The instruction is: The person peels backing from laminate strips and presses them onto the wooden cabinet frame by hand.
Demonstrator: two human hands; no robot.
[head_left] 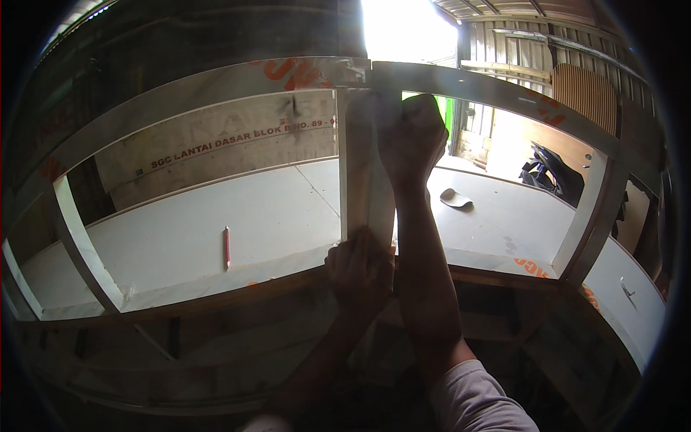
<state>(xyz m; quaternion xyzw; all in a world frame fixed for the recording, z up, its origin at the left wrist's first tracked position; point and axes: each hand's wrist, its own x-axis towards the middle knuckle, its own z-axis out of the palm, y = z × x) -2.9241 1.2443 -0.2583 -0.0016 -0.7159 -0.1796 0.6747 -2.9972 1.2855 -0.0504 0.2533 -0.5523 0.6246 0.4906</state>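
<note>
An upright board [360, 165] stands at the middle of a pale wooden frame, beneath its long top rail [461, 79]. My right hand [414, 137] is closed at the board's right side, high up near the rail, its palm side and anything inside the fingers hard to make out in shadow. Lower down, my left hand [360, 270] has its fingers wrapped on the bottom part of the same board, near the bottom rail [201, 288]. Orange markings show on the frame.
A white panel [122, 241] behind the frame carries a red pencil [227, 248] and a curved pale scrap [455, 200]. Side uprights [83, 245] flank me. Beyond are a leaning sheet [216, 144], a motorbike [554, 176], corrugated walls and a bright opening. A dark structure [165, 345] lies below.
</note>
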